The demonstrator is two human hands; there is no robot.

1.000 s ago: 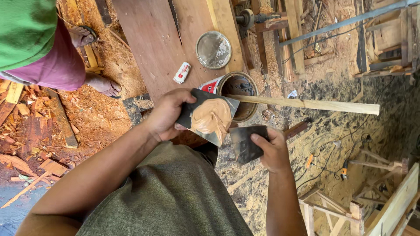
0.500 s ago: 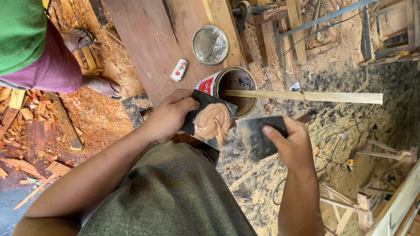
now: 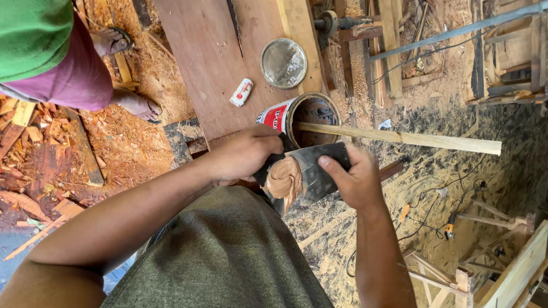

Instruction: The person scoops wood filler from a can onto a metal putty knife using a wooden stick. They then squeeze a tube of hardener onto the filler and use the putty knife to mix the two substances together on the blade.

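While my left hand [image 3: 242,157] grips one dark scraper blade [image 3: 268,171] at frame centre, my right hand [image 3: 357,182] pinches a second dark blade [image 3: 319,171] against it, thumb on top. Lump of tan putty [image 3: 284,179] sits between the two hands, stuck on the blades, just left of my right thumb. Open can [image 3: 302,117] is just above the hands, thin wooden stick [image 3: 399,137] lying across its rim toward the right. Round lid [image 3: 283,63] on the plank [image 3: 211,63] higher up. Another person's sandalled foot [image 3: 137,105] at upper left.
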